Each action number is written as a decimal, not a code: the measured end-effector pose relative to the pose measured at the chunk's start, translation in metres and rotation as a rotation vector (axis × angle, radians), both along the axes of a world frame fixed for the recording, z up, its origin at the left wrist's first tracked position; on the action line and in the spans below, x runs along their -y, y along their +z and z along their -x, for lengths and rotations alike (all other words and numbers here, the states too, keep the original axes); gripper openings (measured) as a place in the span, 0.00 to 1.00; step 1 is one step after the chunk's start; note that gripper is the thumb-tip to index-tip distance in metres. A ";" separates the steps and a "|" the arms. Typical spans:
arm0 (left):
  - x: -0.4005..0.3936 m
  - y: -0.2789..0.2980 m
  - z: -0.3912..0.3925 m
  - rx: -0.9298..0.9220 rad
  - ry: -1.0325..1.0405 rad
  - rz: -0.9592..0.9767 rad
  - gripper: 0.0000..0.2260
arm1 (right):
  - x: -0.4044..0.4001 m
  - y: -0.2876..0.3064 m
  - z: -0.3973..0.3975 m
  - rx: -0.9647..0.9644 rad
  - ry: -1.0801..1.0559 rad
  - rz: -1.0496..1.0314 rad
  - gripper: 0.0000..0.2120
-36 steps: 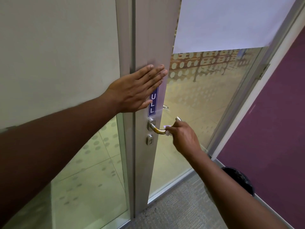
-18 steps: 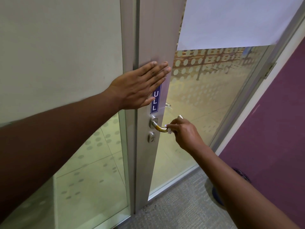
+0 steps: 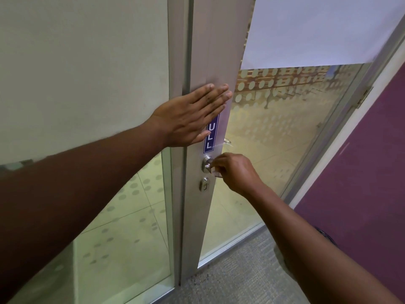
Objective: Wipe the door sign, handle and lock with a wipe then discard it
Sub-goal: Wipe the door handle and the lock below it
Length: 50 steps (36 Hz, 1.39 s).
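brushed silver metal makes up the door frame (image 3: 217, 51), a pale upright stile between frosted, dotted glass panels. on it, one narrow purple sign (image 3: 210, 137) carries white letters running downward; only "ull" shows, since its top is covered. at six o'clock from the sign sits one round silver handle (image 3: 207, 164) base, its lever hidden by fingers, and at six o'clock from that one small oval lock (image 3: 204, 184) with a keyhole.

the left hand (image 3: 188, 119) lies flat on the stile, fingers straight and pressed together, pointing toward two o'clock, thumb edge touching the sign's left side; it holds nothing. the right hand (image 3: 237, 172) reaches in from five o'clock, wrist bent, fingers curled and pinched closed around the handle at its base with one small white wipe (image 3: 213, 170) bunched under the fingertips, only a sliver of it visible.

two bare forearms cross the view. at three o'clock runs a purple wall (image 3: 361, 183), and grey carpet (image 3: 236, 270) covers the floor at six o'clock. one white sheet (image 3: 317, 27) covers the upper glass.
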State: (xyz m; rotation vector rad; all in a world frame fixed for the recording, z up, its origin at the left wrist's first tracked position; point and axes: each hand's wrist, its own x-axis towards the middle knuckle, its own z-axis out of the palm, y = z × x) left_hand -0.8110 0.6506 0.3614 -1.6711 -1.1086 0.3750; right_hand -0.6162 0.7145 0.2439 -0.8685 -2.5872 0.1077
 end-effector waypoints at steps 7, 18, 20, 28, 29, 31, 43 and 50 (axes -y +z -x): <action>0.001 0.001 -0.001 -0.002 0.008 0.007 0.34 | 0.005 -0.004 0.015 0.205 0.067 -0.068 0.16; 0.000 0.000 0.001 -0.028 -0.043 -0.031 0.33 | 0.009 -0.013 -0.019 0.206 0.095 -0.182 0.17; -0.001 -0.001 0.001 -0.042 -0.052 -0.045 0.33 | 0.007 -0.010 -0.022 0.164 0.076 -0.122 0.17; -0.002 -0.001 0.002 -0.067 -0.045 -0.058 0.34 | -0.003 0.016 -0.005 0.060 0.062 -0.023 0.14; -0.002 -0.001 0.002 -0.065 -0.043 -0.052 0.34 | -0.002 0.015 -0.001 0.091 0.081 -0.022 0.14; -0.002 -0.001 0.002 -0.061 -0.036 -0.044 0.34 | 0.000 0.009 0.006 0.163 0.090 -0.034 0.13; -0.002 -0.001 0.001 -0.036 -0.023 -0.024 0.34 | 0.006 -0.009 -0.008 0.196 0.081 -0.238 0.12; -0.001 0.000 0.000 -0.030 -0.010 -0.015 0.34 | -0.007 -0.017 -0.019 0.242 0.017 -0.182 0.12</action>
